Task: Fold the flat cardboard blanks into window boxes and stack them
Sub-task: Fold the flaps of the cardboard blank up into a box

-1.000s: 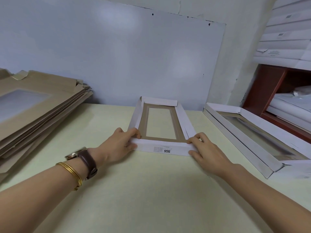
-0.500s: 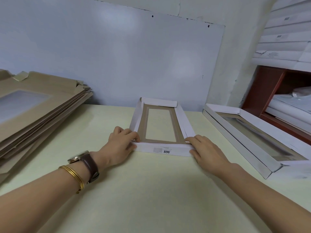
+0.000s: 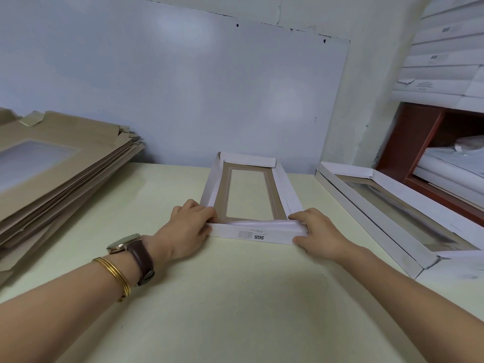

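Observation:
A half-folded window box (image 3: 285, 189), white outside and brown inside with a clear window, lies in the middle of the pale table (image 3: 235, 297). My left hand (image 3: 190, 226) pinches its near left corner. At the near right corner my right hand (image 3: 318, 233) grips the other end of the near white flap, which bends inward over the brown panel. A tall pile of flat brown blanks (image 3: 60, 174) with windows sits at the left. Finished white window boxes (image 3: 398, 216) are stacked at the right.
A white board (image 3: 183, 87) leans on the wall just behind the box. A red-brown shelf (image 3: 424, 142) holding white sheets stands at the far right, with more white boxes piled on top of it.
The near flap has been rolled further inward over the box's edge and both hands have closed tighter on its two corners. The box itself has stayed in place.

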`<act>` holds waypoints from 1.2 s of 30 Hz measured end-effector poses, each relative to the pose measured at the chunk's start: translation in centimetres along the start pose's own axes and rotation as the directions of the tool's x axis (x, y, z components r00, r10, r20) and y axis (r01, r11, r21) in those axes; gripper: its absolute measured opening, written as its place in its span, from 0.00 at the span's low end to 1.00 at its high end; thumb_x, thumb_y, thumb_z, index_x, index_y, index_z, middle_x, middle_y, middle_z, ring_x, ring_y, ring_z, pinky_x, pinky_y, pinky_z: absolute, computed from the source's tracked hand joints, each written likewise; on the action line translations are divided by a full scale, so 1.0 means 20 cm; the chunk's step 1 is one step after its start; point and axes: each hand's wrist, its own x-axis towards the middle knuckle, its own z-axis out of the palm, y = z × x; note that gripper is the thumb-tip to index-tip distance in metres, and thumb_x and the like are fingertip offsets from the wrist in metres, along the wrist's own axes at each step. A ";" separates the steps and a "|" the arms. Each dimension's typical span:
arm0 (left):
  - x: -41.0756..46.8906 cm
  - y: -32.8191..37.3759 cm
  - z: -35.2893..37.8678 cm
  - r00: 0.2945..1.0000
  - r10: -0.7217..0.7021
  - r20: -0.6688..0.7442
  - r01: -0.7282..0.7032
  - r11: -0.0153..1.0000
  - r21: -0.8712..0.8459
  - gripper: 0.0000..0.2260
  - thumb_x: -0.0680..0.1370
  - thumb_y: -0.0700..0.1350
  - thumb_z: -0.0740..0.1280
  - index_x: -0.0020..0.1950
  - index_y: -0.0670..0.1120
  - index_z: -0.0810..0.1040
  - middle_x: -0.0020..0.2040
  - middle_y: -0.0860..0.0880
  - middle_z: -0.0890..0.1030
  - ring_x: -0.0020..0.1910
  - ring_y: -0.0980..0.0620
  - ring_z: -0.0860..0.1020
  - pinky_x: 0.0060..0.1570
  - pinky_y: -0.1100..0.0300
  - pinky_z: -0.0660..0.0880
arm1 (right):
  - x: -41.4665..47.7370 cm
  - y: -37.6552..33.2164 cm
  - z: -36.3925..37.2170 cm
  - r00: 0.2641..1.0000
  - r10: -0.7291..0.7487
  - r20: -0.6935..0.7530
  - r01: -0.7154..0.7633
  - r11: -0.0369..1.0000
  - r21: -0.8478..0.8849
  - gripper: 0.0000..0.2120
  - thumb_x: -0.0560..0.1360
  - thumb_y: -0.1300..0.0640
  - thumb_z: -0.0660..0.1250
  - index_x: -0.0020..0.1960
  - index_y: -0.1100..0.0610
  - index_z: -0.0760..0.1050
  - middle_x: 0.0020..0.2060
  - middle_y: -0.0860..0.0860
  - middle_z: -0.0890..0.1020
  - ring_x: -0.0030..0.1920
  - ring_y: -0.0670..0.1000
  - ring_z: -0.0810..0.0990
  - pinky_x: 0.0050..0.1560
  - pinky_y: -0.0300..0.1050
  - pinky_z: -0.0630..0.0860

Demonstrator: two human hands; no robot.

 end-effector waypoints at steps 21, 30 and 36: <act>0.02 0.01 -0.02 0.998 0.006 0.057 -0.005 1.000 -0.014 0.10 0.77 0.38 0.58 0.54 0.51 0.69 0.49 0.55 0.74 0.51 0.50 0.66 0.50 0.55 0.67 | -0.02 0.03 0.02 0.992 -0.115 0.051 0.107 0.985 0.139 0.22 0.77 0.65 0.62 0.57 0.37 0.71 0.54 0.47 0.62 0.56 0.47 0.70 0.50 0.27 0.66; 0.01 0.00 0.01 0.999 0.031 -0.010 -0.031 0.999 0.025 0.13 0.78 0.41 0.60 0.62 0.49 0.76 0.56 0.50 0.69 0.54 0.49 0.67 0.55 0.56 0.66 | -0.06 0.02 0.05 0.975 -0.208 -0.074 0.199 0.974 -0.110 0.20 0.77 0.61 0.63 0.65 0.43 0.74 0.57 0.45 0.60 0.56 0.47 0.59 0.59 0.45 0.62; 0.02 0.02 0.02 0.999 0.029 -0.028 -0.027 0.998 0.062 0.12 0.79 0.41 0.60 0.60 0.46 0.76 0.52 0.50 0.69 0.49 0.52 0.61 0.52 0.58 0.66 | -0.06 0.00 0.03 0.979 -0.191 -0.069 0.179 0.972 -0.150 0.16 0.79 0.60 0.61 0.64 0.47 0.74 0.52 0.45 0.66 0.52 0.50 0.66 0.61 0.45 0.60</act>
